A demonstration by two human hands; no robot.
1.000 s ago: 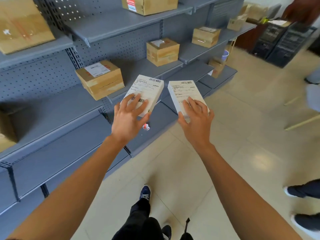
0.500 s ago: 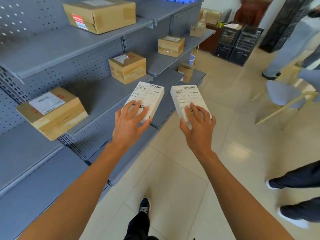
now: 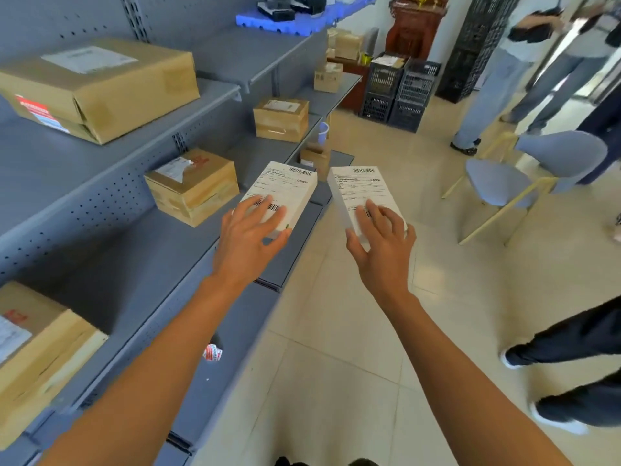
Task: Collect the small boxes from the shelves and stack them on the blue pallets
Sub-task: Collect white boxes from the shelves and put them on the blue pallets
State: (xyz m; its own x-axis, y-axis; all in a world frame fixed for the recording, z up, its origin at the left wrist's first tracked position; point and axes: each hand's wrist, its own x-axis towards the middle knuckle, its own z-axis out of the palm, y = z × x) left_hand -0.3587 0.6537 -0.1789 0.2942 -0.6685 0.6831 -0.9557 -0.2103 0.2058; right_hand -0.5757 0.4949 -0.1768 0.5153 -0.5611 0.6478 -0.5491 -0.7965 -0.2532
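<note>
We carry one white box (image 3: 284,193) in our left hand (image 3: 250,237) and another white box (image 3: 361,196) in our right hand (image 3: 383,245), above pale floor tiles (image 3: 336,331); grey shelves (image 3: 111,156) of cardboard cartons (image 3: 191,186) run left, a blue pallet (image 3: 302,23) far ahead.

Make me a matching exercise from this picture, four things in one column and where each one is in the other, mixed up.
Things:
1. left white labelled box
2. right white labelled box
3. blue plastic pallet
4. grey chair with yellow legs

Places:
A. on the tiled floor at right
B. held in the right hand
C. far end of the aisle, past the grey metal shelves
D. held in the left hand

Pairs: 1-D, 2-B, 3-C, 4-A
</note>
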